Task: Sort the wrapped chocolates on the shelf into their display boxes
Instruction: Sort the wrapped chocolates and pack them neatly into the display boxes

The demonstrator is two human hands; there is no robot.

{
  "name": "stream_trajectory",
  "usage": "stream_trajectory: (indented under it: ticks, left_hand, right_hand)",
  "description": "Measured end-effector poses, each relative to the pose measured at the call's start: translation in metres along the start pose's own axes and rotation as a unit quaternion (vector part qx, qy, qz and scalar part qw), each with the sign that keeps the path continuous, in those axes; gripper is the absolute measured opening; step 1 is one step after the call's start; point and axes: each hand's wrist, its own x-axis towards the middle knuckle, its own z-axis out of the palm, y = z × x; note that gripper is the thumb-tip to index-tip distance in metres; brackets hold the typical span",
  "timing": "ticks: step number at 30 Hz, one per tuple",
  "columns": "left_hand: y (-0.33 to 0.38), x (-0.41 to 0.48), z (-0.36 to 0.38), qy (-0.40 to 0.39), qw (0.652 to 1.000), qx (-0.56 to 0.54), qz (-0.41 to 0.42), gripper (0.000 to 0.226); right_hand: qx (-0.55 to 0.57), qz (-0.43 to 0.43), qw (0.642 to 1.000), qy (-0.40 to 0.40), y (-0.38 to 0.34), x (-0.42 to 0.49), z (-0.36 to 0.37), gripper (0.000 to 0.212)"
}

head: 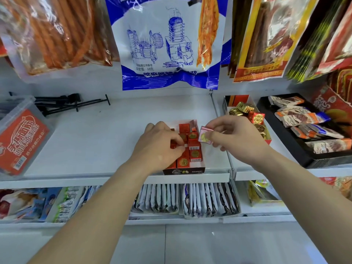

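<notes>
A pink chocolate is pinched in the grip of the right hand, just at 3 o'clock of the display box at the front of the shelf, where the grip of the left hand is curled onto the red chocolates. The pink one could be dropped among the red by mistake — or the packed red pieces could be knocked askew by the left fingers — while the mixed box at 2 o'clock is not yet sorted.
</notes>
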Motion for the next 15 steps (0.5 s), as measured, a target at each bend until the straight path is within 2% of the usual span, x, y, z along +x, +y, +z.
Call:
stream_trajectory:
  ticks: [6, 12, 15]
  left_hand:
    - [0.0012, 0.01, -0.001, -0.046, 0.998, 0.033, -0.001, 0.029]
    - [-0.0005, 0.01, -0.0027, -0.042, 0.998, -0.037, 0.029, 0.012]
    - [0.0007, 0.0095, -0.0047, -0.042, 0.995, -0.077, 0.041, 0.012]
  right_hand:
    - [0.019, 0.006, 1.0, -0.021, 0.0004, 0.0047, 0.0028, 0.013]
    - [0.03, 0.013, 0.999, -0.029, 0.002, 0.0084, 0.0029, 0.013]
    - [0.034, 0.015, 0.999, -0.024, 0.0016, 0.0092, 0.0035, 0.014]
